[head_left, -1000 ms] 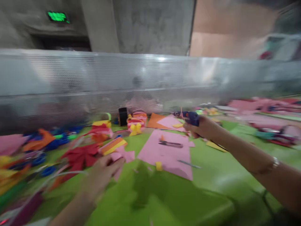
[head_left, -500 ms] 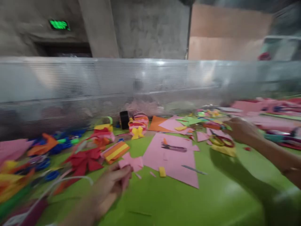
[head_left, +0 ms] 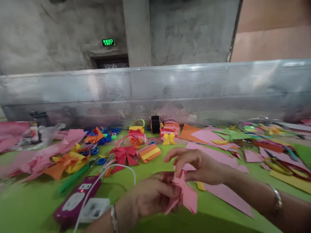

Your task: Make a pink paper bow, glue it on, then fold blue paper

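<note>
A pink folded paper bow (head_left: 190,198) is held low over the green tabletop, in front of me. My left hand (head_left: 153,193) is closed on its left side, thumb across the paper. From the right, my right hand (head_left: 200,164) pinches the bow's upper part between thumb and fingers; part of that contact is hidden. Behind the hands lies a large pink paper sheet (head_left: 228,194), partly covered by my right forearm. A small yellow piece (head_left: 201,186) rests just beyond the bow.
To the left are a purple power strip (head_left: 77,202) with a white cable, a green-handled tool (head_left: 73,179) and a red bow (head_left: 124,155). Yellow-handled scissors (head_left: 277,165) lie right. Small paper bags (head_left: 168,131) and a dark-screened device (head_left: 155,124) stand at the back, before a perforated metal panel (head_left: 116,94).
My right hand has come from the far right to the pink bow in my left hand. The bow is now raised nearer to me. The view has turned left.
</note>
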Demonstrator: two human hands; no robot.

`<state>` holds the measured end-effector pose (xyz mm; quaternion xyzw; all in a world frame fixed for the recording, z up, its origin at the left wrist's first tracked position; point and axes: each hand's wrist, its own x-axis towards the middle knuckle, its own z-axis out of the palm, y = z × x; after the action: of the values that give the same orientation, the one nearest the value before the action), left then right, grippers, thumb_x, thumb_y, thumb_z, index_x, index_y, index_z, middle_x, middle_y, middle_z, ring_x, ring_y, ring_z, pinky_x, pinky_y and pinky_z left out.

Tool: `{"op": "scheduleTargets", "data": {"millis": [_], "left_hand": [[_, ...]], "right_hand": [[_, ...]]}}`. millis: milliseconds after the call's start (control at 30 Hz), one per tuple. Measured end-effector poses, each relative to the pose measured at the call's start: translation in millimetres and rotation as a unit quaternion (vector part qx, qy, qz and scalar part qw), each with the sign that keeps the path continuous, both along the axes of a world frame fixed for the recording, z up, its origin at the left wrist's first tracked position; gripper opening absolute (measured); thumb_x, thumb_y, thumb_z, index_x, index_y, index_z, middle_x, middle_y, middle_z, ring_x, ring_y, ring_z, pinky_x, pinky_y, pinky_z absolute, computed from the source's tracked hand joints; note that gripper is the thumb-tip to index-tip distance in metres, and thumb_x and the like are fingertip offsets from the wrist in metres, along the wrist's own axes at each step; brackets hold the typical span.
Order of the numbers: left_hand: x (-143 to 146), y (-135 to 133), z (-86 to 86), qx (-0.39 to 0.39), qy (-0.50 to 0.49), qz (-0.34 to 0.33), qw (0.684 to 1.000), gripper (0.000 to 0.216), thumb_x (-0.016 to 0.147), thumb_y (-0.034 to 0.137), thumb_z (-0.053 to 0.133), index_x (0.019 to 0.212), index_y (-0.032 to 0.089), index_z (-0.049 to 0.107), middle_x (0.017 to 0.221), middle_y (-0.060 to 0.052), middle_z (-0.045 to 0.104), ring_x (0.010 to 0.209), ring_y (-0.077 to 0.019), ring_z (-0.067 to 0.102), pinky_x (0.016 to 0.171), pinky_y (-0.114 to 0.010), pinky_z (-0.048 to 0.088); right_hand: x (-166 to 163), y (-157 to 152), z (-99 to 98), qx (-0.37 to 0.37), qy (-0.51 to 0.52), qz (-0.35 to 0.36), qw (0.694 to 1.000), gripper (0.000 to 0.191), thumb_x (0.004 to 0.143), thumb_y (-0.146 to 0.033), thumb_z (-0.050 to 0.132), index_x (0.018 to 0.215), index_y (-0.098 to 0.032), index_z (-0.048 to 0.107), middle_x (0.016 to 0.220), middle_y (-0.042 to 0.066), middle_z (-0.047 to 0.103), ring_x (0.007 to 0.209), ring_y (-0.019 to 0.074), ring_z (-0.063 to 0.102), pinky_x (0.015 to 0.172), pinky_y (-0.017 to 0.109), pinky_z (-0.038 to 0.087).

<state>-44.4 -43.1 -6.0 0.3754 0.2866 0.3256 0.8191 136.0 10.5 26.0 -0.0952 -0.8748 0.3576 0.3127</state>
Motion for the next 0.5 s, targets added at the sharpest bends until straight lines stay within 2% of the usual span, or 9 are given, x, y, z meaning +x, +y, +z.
{"op": "scheduleTargets", "data": {"millis": [67,133,167,200,233,267,300,400,500], "left_hand": [[-1,1,3.6,0.017,0.018,-0.031,0.999,0.033,0.054,0.024,0.079,0.081,0.015,0.063,0.069,0.000,0.065,0.058,-0.0088,0.061,0.056,-0.019,0.046],[-4,5,8.3,0.109,0.125,-0.014,0.986,0.032,0.070,0.039,0.066,0.092,0.015,0.061,0.084,-0.006,0.068,0.071,-0.0139,0.065,0.063,-0.024,0.049],[-7,9,10.6,0.183,0.235,0.030,0.954,0.033,0.077,0.043,0.058,0.095,0.016,0.061,0.089,-0.008,0.068,0.076,-0.0157,0.066,0.066,-0.026,0.050],[-11,14,12.7,0.257,0.355,0.093,0.894,0.032,0.082,0.042,0.051,0.097,0.016,0.060,0.091,-0.009,0.068,0.079,-0.0173,0.065,0.068,-0.028,0.050],[-16,19,14.1,0.321,0.494,0.164,0.791,0.030,0.083,0.040,0.049,0.098,0.017,0.060,0.090,-0.008,0.068,0.080,-0.0183,0.065,0.070,-0.029,0.049],[-21,24,14.8,0.340,0.576,0.212,0.713,0.028,0.082,0.037,0.052,0.098,0.015,0.060,0.092,-0.010,0.068,0.085,-0.0219,0.064,0.075,-0.033,0.048],[-26,29,14.7,0.338,0.620,0.244,0.664,0.029,0.082,0.033,0.052,0.103,0.014,0.058,0.098,-0.014,0.066,0.093,-0.0260,0.062,0.081,-0.038,0.045],[-38,42,9.4,0.309,0.707,0.271,0.576,0.034,0.085,0.028,0.047,0.111,0.008,0.053,0.102,-0.022,0.064,0.103,-0.0336,0.057,0.086,-0.047,0.040],[-42,54,2.3,0.277,0.759,0.245,0.537,0.035,0.086,0.031,0.048,0.111,0.007,0.055,0.102,-0.021,0.064,0.101,-0.0318,0.058,0.086,-0.047,0.042]], "right_hand": [[1,2,-2.0,-0.069,0.037,0.004,0.997,0.009,0.078,-0.029,0.066,0.077,-0.020,0.067,0.098,0.005,0.063,0.087,0.0149,0.060,0.078,0.031,0.048],[6,4,-2.7,-0.117,0.067,0.001,0.991,0.012,0.080,-0.032,0.064,0.078,-0.020,0.065,0.091,0.005,0.064,0.082,0.0145,0.061,0.072,0.029,0.049],[9,5,-2.5,-0.131,0.080,-0.008,0.988,0.012,0.080,-0.032,0.064,0.079,-0.020,0.063,0.089,0.005,0.065,0.081,0.0145,0.061,0.071,0.028,0.049],[13,6,-2.1,-0.138,0.087,-0.023,0.986,0.012,0.081,-0.031,0.063,0.079,-0.019,0.063,0.087,0.004,0.065,0.080,0.0142,0.061,0.070,0.028,0.049],[17,7,-1.5,-0.139,0.089,-0.044,0.985,0.011,0.081,-0.030,0.063,0.080,-0.019,0.062,0.084,0.004,0.065,0.077,0.0137,0.061,0.069,0.027,0.049],[21,9,-1.0,-0.135,0.085,-0.070,0.985,0.011,0.080,-0.029,0.063,0.080,-0.019,0.062,0.081,0.004,0.064,0.075,0.0130,0.061,0.067,0.026,0.049],[25,10,-0.7,-0.127,0.074,-0.094,0.985,0.011,0.080,-0.029,0.064,0.079,-0.018,0.062,0.078,0.003,0.063,0.071,0.0123,0.060,0.065,0.026,0.048],[32,14,-2.0,-0.100,0.028,-0.142,0.984,0.011,0.077,-0.028,0.064,0.076,-0.017,0.062,0.072,0.002,0.060,0.065,0.0113,0.056,0.060,0.024,0.046],[33,17,-5.9,-0.086,-0.013,-0.169,0.982,0.010,0.074,-0.027,0.062,0.074,-0.017,0.061,0.070,0.001,0.059,0.064,0.0116,0.054,0.059,0.025,0.045]]}}
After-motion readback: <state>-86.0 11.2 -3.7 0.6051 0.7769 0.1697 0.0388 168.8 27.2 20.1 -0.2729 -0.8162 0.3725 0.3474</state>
